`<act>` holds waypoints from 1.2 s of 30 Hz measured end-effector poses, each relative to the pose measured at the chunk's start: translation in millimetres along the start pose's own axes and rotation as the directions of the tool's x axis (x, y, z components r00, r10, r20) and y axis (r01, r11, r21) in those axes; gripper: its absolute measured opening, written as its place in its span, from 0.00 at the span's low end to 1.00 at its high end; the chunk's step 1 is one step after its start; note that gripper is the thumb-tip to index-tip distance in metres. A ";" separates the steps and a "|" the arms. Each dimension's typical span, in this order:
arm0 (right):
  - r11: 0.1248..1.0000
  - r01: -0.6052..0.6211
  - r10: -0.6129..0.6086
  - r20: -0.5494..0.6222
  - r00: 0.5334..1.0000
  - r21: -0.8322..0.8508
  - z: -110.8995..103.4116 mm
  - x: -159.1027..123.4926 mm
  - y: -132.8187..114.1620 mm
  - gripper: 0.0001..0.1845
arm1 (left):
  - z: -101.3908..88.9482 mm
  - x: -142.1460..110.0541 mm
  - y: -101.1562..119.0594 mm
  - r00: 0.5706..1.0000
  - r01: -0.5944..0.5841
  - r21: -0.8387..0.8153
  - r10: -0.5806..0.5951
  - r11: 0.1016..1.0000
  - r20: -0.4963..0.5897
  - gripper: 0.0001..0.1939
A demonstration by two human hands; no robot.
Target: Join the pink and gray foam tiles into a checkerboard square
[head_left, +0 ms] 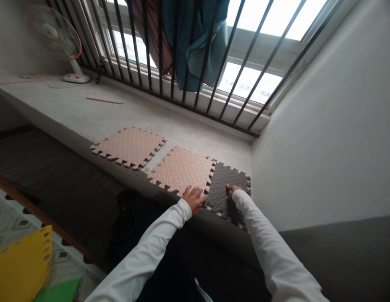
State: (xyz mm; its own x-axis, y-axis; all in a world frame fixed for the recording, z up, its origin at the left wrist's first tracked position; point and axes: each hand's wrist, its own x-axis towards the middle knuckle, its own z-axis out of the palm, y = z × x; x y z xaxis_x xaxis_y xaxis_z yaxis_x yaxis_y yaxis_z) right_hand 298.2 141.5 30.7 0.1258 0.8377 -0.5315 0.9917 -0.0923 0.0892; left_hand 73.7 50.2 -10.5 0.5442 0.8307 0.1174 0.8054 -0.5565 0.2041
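My left hand point(195, 199) lies with its fingers spread on the front right corner of a pink foam mat tile point(182, 170), close to the seam with a dark grey foam mat tile point(224, 184). My right hand point(235, 192) rests on the dark grey tile, its index finger and thumb apart; the other fingers are partly hidden. The two tiles meet edge to edge, though I cannot tell whether their teeth are fully locked. To the left, apart by a narrow gap, a second pink foam mat tile point(130, 147) lies flat.
The tiles lie on a pale window ledge point(71, 100). Black railings point(160, 63) and a hanging blue cloth point(195, 50) stand behind, a white wall point(314, 138) at right. A fan point(53, 33) and a thin strip point(104, 100) sit at left. A yellow tile point(21, 262) lies below.
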 end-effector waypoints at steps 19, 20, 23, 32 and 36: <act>1.000 0.002 -0.002 0.012 1.000 -0.023 0.2 2.8 0.9 0.41 | 8.5 15.7 -30.2 0.997 0.051 -0.053 -0.047 0.997 0.068 0.25; 1.000 0.002 -0.001 0.014 1.000 -0.024 0.1 2.6 0.7 0.41 | 9.3 16.2 -31.5 0.995 0.073 -0.054 -0.069 0.996 0.067 0.25; 1.000 -0.006 0.006 0.015 1.000 -0.023 -0.6 1.4 -0.2 0.42 | 11.8 17.4 -36.4 0.989 0.133 -0.067 -0.129 0.989 0.065 0.25; 1.000 0.001 -0.001 0.012 1.000 -0.013 -3.9 -4.4 -3.5 0.41 | 11.0 13.7 -43.8 0.978 0.206 -0.094 -0.202 0.974 0.048 0.23; 1.000 -0.008 0.008 0.009 1.000 -0.010 -1.7 -2.5 -2.4 0.41 | 5.3 10.9 -47.7 0.967 0.252 -0.093 -0.248 0.963 0.052 0.23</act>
State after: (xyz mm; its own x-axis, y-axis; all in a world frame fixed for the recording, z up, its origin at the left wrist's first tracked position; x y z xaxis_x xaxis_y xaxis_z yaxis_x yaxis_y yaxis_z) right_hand 295.5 140.6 33.2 0.1340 0.8320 -0.5383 0.9904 -0.0935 0.1020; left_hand 42.4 85.7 -24.0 0.3386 0.9408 0.0124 0.8912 -0.3249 0.3164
